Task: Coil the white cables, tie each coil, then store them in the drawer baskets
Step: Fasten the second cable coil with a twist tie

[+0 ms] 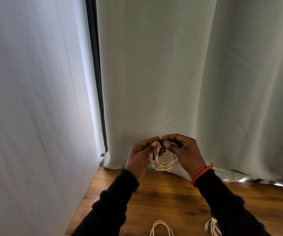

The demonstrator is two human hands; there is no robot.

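Two loose white cables lie nearest the camera on the wooden table (pixel 168 198), at its near edge: one looped cable (pixel 161 227) just left of the right sleeve (pixel 225 203), and a second cable (pixel 211 225) touching or partly hidden under that sleeve. Both forearms, in black sleeves, reach forward over the table, the left sleeve (pixel 113 201) toward the table's left edge. An orange braided bracelet (pixel 201 172) circles the right wrist. Beyond the sleeves, both hands are raised above the far edge of the table and meet at the top of a white cable coil (pixel 163 165), which hangs between them, clear of the tabletop. The left hand (pixel 140 155) has its fingers curled around the coil's left side, with thumb and forefinger pinching at the top. The right hand (pixel 184 150) grasps the coil's right side, its thumb and forefinger also pinching at the top. Between the two sets of fingertips sits a small black tie (pixel 161 143), wrapped on the top of the coil; whether it is fastened cannot be told. Behind the table's far edge hangs a pale grey-green curtain (pixel 180 74). Left of the table stands a pale panel (pixel 35 99), with a dark vertical strip (pixel 96 74) between it and the curtain.
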